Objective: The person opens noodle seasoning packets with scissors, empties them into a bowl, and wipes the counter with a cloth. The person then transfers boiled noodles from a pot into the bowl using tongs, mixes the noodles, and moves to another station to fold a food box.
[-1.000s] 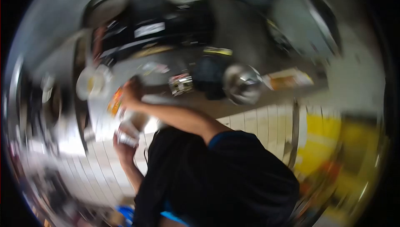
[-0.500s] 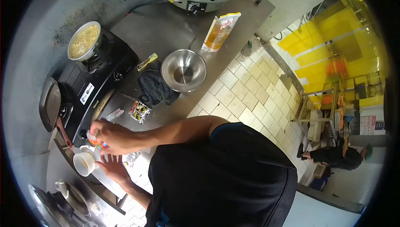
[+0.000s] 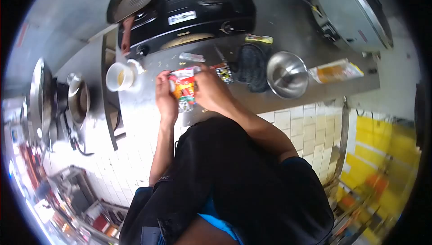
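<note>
Head view: left hand (image 3: pixel 166 99), right hand (image 3: pixel 211 91) holding packet (image 3: pixel 183 84) from opposite sides.

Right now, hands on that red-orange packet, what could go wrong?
The round silver metal bowl sits near the front edge of the grey metal counter; a swing of the right hand might knock it off. The white plastic cup is near the left hand and could tip if bumped.

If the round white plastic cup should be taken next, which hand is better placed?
Probably the left hand: it is closer to the white plastic cup; the right hand is beyond the red-orange plastic packet. Both hands hold this packet, so the left needs freeing.
</note>
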`<act>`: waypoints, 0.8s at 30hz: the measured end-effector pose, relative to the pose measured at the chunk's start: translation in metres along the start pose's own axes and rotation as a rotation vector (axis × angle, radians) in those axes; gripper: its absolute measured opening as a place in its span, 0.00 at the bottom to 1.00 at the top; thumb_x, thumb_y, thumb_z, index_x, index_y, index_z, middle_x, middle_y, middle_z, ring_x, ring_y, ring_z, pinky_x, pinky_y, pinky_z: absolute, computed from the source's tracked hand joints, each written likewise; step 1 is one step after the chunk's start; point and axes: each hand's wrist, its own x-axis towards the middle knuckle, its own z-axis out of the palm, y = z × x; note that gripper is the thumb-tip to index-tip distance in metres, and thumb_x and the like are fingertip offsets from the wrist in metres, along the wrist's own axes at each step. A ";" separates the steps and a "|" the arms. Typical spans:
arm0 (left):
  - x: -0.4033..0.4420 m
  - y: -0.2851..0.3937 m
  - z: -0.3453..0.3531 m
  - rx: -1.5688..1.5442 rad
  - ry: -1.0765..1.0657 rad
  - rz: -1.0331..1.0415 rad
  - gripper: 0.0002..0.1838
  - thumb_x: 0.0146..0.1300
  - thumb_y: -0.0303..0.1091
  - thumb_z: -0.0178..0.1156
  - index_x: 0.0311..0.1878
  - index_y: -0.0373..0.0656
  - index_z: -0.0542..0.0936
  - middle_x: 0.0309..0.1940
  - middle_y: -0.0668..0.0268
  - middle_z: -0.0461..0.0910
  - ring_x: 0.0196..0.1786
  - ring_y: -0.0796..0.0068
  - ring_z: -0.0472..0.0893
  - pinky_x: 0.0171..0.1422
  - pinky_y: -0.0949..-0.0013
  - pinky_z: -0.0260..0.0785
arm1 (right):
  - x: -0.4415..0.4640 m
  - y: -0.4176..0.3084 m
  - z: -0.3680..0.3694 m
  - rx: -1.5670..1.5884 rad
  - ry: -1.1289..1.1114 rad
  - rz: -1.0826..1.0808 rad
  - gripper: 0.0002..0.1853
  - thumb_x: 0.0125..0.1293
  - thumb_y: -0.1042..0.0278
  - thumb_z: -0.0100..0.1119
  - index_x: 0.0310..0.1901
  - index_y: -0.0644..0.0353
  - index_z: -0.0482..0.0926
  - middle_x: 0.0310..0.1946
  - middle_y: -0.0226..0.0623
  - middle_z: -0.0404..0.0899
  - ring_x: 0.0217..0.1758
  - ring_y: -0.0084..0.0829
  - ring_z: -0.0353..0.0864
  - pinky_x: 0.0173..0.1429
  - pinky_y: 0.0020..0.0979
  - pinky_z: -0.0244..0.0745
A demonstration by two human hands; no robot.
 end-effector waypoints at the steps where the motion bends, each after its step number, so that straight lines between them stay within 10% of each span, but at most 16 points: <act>1: -0.004 0.008 0.006 -0.073 -0.029 -0.048 0.14 0.81 0.40 0.43 0.55 0.41 0.73 0.48 0.67 0.75 0.52 0.79 0.74 0.60 0.73 0.67 | 0.001 0.001 0.002 -0.035 0.047 0.002 0.12 0.53 0.73 0.70 0.40 0.66 0.85 0.52 0.49 0.80 0.53 0.50 0.80 0.57 0.43 0.76; 7: 0.006 -0.009 -0.025 -0.366 0.136 -0.113 0.13 0.80 0.38 0.43 0.53 0.40 0.73 0.47 0.67 0.76 0.50 0.78 0.76 0.59 0.70 0.69 | 0.005 -0.009 -0.023 0.051 0.285 -0.197 0.11 0.63 0.66 0.69 0.41 0.66 0.85 0.43 0.44 0.85 0.44 0.38 0.86 0.48 0.34 0.79; 9: 0.025 -0.039 -0.071 -0.335 0.200 -0.084 0.15 0.80 0.40 0.44 0.53 0.38 0.73 0.49 0.65 0.76 0.52 0.74 0.76 0.62 0.66 0.67 | 0.005 0.013 -0.030 0.289 0.165 0.067 0.14 0.63 0.62 0.69 0.41 0.67 0.85 0.41 0.43 0.86 0.42 0.38 0.87 0.46 0.34 0.80; 13: 0.034 -0.015 -0.100 0.711 0.376 -0.149 0.25 0.76 0.46 0.51 0.64 0.34 0.69 0.57 0.55 0.76 0.58 0.65 0.74 0.66 0.67 0.63 | -0.002 0.038 -0.046 0.633 0.116 0.306 0.19 0.65 0.55 0.69 0.42 0.67 0.85 0.32 0.36 0.87 0.33 0.19 0.85 0.34 0.24 0.81; 14: 0.021 -0.004 -0.080 1.528 0.535 0.055 0.27 0.74 0.46 0.55 0.67 0.36 0.68 0.56 0.53 0.77 0.58 0.64 0.76 0.64 0.65 0.66 | -0.005 0.040 -0.048 0.609 0.097 0.327 0.19 0.65 0.55 0.69 0.42 0.68 0.84 0.33 0.36 0.87 0.33 0.20 0.85 0.34 0.23 0.81; 17: 0.006 0.025 -0.042 0.930 0.015 0.480 0.23 0.73 0.40 0.59 0.65 0.40 0.72 0.53 0.57 0.80 0.53 0.69 0.79 0.58 0.66 0.70 | -0.010 0.042 -0.041 0.451 -0.048 0.364 0.20 0.66 0.57 0.69 0.45 0.69 0.83 0.36 0.37 0.87 0.35 0.21 0.85 0.37 0.24 0.83; 19: -0.004 0.024 -0.018 0.290 -0.405 -0.097 0.18 0.70 0.33 0.62 0.60 0.39 0.76 0.46 0.63 0.83 0.44 0.77 0.81 0.45 0.72 0.73 | -0.011 0.038 -0.027 0.224 -0.199 0.448 0.20 0.63 0.55 0.71 0.44 0.67 0.84 0.34 0.34 0.86 0.31 0.19 0.84 0.36 0.23 0.82; 21: -0.006 -0.002 -0.012 0.374 -0.424 -0.196 0.09 0.68 0.30 0.64 0.47 0.37 0.81 0.31 0.71 0.84 0.28 0.87 0.76 0.28 0.79 0.67 | -0.016 0.044 -0.012 0.291 -0.180 0.465 0.20 0.64 0.53 0.70 0.45 0.64 0.84 0.34 0.32 0.86 0.29 0.18 0.82 0.32 0.23 0.81; 24: -0.005 -0.020 -0.024 0.303 -0.282 -0.169 0.06 0.69 0.30 0.63 0.43 0.38 0.81 0.29 0.72 0.83 0.26 0.88 0.75 0.28 0.79 0.66 | -0.028 0.071 -0.007 0.499 -0.013 0.512 0.17 0.70 0.56 0.64 0.50 0.62 0.82 0.39 0.32 0.85 0.35 0.18 0.83 0.31 0.22 0.81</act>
